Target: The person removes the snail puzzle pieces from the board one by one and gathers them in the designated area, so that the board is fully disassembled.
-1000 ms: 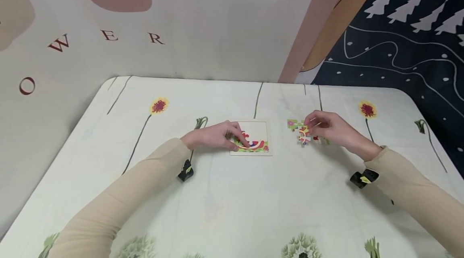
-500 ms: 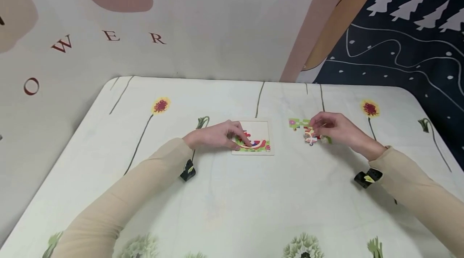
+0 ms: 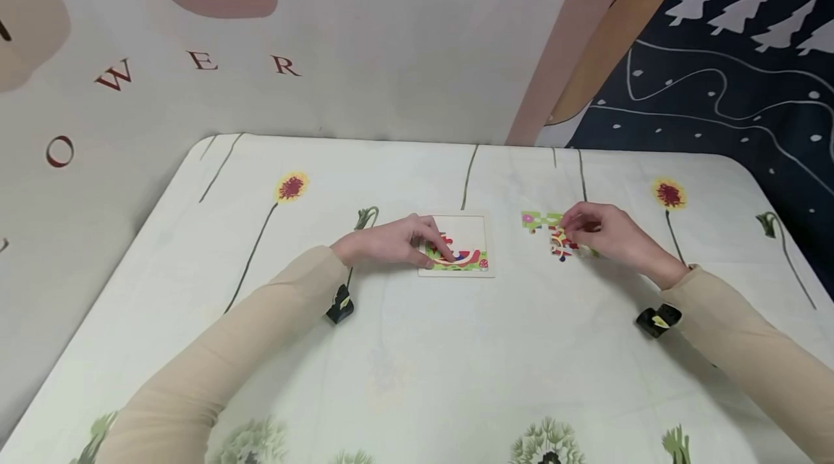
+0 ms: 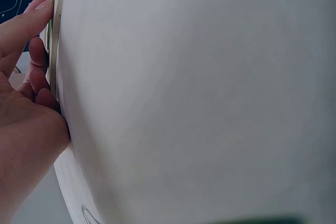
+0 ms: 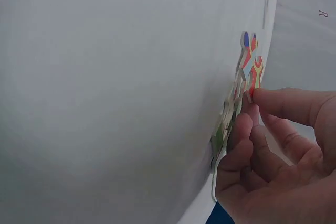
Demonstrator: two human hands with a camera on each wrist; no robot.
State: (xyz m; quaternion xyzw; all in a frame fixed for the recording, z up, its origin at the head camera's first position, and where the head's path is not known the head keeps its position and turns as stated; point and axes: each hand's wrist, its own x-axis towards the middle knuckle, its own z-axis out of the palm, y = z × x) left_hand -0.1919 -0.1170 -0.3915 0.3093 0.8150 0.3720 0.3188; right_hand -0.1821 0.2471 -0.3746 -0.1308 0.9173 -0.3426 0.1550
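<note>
My left hand (image 3: pixel 397 241) lies over the left side of a small puzzle board (image 3: pixel 490 247), its fingertips touching the picture pieces along the lower part. The board has a pale frame and a bare white upper area. In the left wrist view, the thumb (image 4: pixel 39 18) reaches the board's thin edge (image 4: pixel 54 51). Right of the board, my right hand (image 3: pixel 596 229) pinches a red-and-yellow puzzle piece (image 5: pixel 256 72) between thumb and finger, close over the loose pieces. Next to it is another piece (image 5: pixel 247 59) with blue and red; the fingers hide part of the pile.
Green puzzle pieces (image 3: pixel 531 220) lie just left of the right hand. A white cloth (image 3: pixel 423 363) printed with flowers covers the table. Behind it rises a pale printed backdrop (image 3: pixel 391 51), with a dark tree-patterned one (image 3: pixel 717 87) at the right.
My right hand has shifted slightly right and lowered the pinched piece closer to the loose pieces. The left hand has stayed on the board.
</note>
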